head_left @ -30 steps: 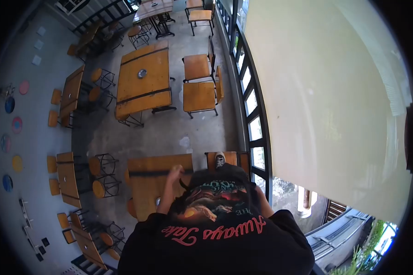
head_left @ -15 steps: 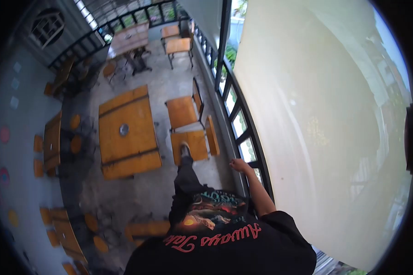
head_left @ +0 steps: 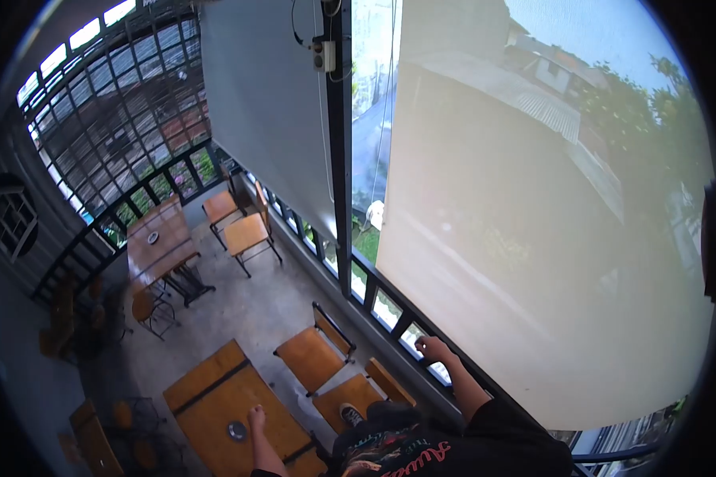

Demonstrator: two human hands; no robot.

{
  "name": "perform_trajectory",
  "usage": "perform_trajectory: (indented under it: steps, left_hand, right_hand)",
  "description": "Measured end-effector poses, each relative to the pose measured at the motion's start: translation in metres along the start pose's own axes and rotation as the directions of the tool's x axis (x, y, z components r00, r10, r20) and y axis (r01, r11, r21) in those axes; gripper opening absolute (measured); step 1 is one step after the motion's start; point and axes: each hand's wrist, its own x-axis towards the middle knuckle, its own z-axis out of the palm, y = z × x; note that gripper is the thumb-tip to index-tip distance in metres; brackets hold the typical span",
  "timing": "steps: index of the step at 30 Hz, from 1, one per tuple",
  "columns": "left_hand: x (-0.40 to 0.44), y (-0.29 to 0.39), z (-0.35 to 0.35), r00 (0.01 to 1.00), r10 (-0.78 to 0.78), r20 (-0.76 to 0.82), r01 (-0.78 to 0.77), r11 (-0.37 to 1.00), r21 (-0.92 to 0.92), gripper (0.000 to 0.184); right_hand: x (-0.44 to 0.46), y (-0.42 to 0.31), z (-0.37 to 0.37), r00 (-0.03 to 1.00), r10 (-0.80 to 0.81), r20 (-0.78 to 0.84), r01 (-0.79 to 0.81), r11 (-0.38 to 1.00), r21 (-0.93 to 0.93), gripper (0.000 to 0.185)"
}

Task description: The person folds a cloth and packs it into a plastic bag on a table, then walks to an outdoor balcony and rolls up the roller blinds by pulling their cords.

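My left hand (head_left: 256, 418) is loosely closed, with nothing seen in it, over the near wooden table (head_left: 207, 397) and beside a round metal ashtray (head_left: 236, 431). Out to the right, my right hand (head_left: 432, 348) has its fingers curled in front of the dark window railing (head_left: 398, 306); no object shows in it. My shoe (head_left: 350, 413) rests on the seat of a wooden chair (head_left: 334, 401). A second wooden chair (head_left: 309, 358) stands just beyond that one.
A large translucent blind (head_left: 517, 238) hangs on the right, and a grey blind (head_left: 270, 103) hangs beyond a dark post (head_left: 341, 159). Farther off are another table (head_left: 163, 246), two chairs and a stool (head_left: 145, 306). A grid window (head_left: 119, 103) is at the upper left.
The view has tilted up and turned, showing more of the blinds and far window. My left hand has come into view over the near table. My right hand stays out near the railing.
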Motion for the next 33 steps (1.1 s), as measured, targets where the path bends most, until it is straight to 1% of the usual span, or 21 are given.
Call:
perform_trajectory:
  steps: [3, 4, 5, 6, 8, 10, 11, 12, 14, 15, 16, 17, 19, 20, 23, 25, 27, 28, 30, 31, 33]
  left_hand:
    - [0.077, 0.131, -0.023, 0.977, 0.211, -0.027, -0.211, 0.977, 0.011, 0.032]
    - [0.095, 0.163, -0.018, 0.949, 0.315, -0.033, -0.316, 0.945, -0.087, 0.031]
    - [0.111, 0.192, -0.011, 0.936, 0.350, -0.026, -0.351, 0.933, -0.082, 0.031]
    - [0.121, 0.215, -0.001, 0.923, 0.383, -0.019, -0.383, 0.920, -0.084, 0.031]
    - [0.144, 0.251, 0.030, 0.926, 0.348, 0.147, -0.351, 0.936, -0.003, 0.033]
    - [0.166, 0.280, 0.048, 0.814, 0.207, 0.543, -0.348, 0.922, 0.171, 0.037]
    - [0.172, 0.303, 0.055, 0.747, 0.147, 0.649, -0.394, 0.883, 0.253, 0.038]
    - [0.167, 0.332, 0.058, 0.728, 0.143, 0.671, -0.423, 0.864, 0.274, 0.039]
    - [0.157, 0.392, 0.067, 0.694, 0.261, 0.671, -0.535, 0.811, 0.238, 0.036]
    - [0.179, 0.418, 0.072, 0.695, 0.276, 0.664, -0.550, 0.799, 0.244, 0.036]
    - [0.203, 0.443, 0.082, 0.661, 0.258, 0.705, -0.615, 0.725, 0.311, 0.037]
    - [0.222, 0.462, 0.085, 0.630, 0.229, 0.742, -0.674, 0.637, 0.375, 0.042]
    - [0.205, 0.529, 0.080, 0.617, 0.306, 0.725, -0.727, 0.575, 0.376, 0.044]
    - [0.189, 0.563, 0.078, 0.591, 0.378, 0.712, -0.769, 0.530, 0.357, 0.046]
    - [0.164, 0.625, 0.073, 0.578, 0.423, 0.698, -0.780, 0.538, 0.321, 0.046]
    - [0.146, 0.639, 0.060, 0.543, 0.457, 0.704, -0.812, 0.500, 0.302, 0.045]
    - [0.157, 0.629, 0.062, 0.529, 0.502, 0.685, -0.799, 0.565, 0.203, 0.044]
    - [0.179, 0.607, 0.066, 0.515, 0.554, 0.654, -0.799, 0.586, 0.133, 0.042]
    - [0.250, 0.518, 0.092, 0.461, 0.755, 0.465, -0.814, 0.569, -0.117, 0.036]
    - [0.246, 0.497, 0.078, 0.520, 0.635, 0.571, -0.774, 0.633, 0.000, 0.037]
    - [0.239, 0.457, 0.062, 0.692, 0.233, 0.683, -0.469, 0.864, 0.180, 0.040]
  right_hand:
    - [0.002, -0.015, -0.040, 0.994, 0.012, -0.107, -0.016, 0.999, -0.029, 0.026]
    - [0.003, -0.031, -0.061, 0.991, 0.076, -0.107, -0.084, 0.994, -0.073, 0.026]
    - [0.013, -0.039, -0.076, 0.983, 0.084, -0.162, -0.098, 0.992, -0.080, 0.027]
    - [0.031, -0.040, -0.092, 0.976, 0.027, -0.214, -0.041, 0.997, -0.061, 0.027]
    - [0.075, -0.059, -0.133, 0.922, -0.114, -0.371, 0.128, 0.992, 0.013, 0.022]
    - [0.098, -0.135, -0.192, 0.796, -0.221, -0.563, 0.239, 0.970, -0.044, 0.022]
    - [0.110, -0.176, -0.223, 0.718, -0.253, -0.649, 0.297, 0.954, -0.043, 0.023]
    - [0.123, -0.209, -0.251, 0.622, -0.298, -0.724, 0.329, 0.939, -0.104, 0.025]
    - [0.144, -0.271, -0.300, 0.452, -0.339, -0.825, 0.381, 0.910, -0.165, 0.030]
    - [0.162, -0.292, -0.325, 0.323, -0.399, -0.858, 0.409, 0.877, -0.254, 0.033]
    - [0.169, -0.319, -0.349, 0.191, -0.444, -0.875, 0.398, 0.850, -0.345, 0.033]
    - [0.178, -0.341, -0.372, 0.123, -0.450, -0.884, 0.380, 0.844, -0.377, 0.036]
    - [0.195, -0.375, -0.415, -0.009, -0.460, -0.888, 0.320, 0.840, -0.439, 0.040]
    - [0.202, -0.388, -0.433, -0.021, -0.437, -0.899, 0.286, 0.859, -0.424, 0.042]
    - [0.219, -0.416, -0.482, -0.083, -0.417, -0.905, 0.114, 0.898, -0.424, 0.046]
    - [0.232, -0.428, -0.509, -0.111, -0.396, -0.912, -0.046, 0.918, -0.393, 0.046]
    - [0.246, -0.436, -0.531, -0.123, -0.350, -0.929, -0.131, 0.933, -0.334, 0.045]
    - [0.250, -0.437, -0.537, -0.172, -0.357, -0.918, -0.128, 0.932, -0.339, 0.029]
    - [0.261, -0.433, -0.546, -0.064, -0.319, -0.946, -0.154, 0.939, -0.306, 0.016]
    - [0.256, -0.438, -0.540, -0.067, -0.312, -0.948, -0.117, 0.946, -0.303, 0.018]
    - [0.245, -0.447, -0.522, -0.033, -0.277, -0.960, -0.018, 0.961, -0.277, 0.020]
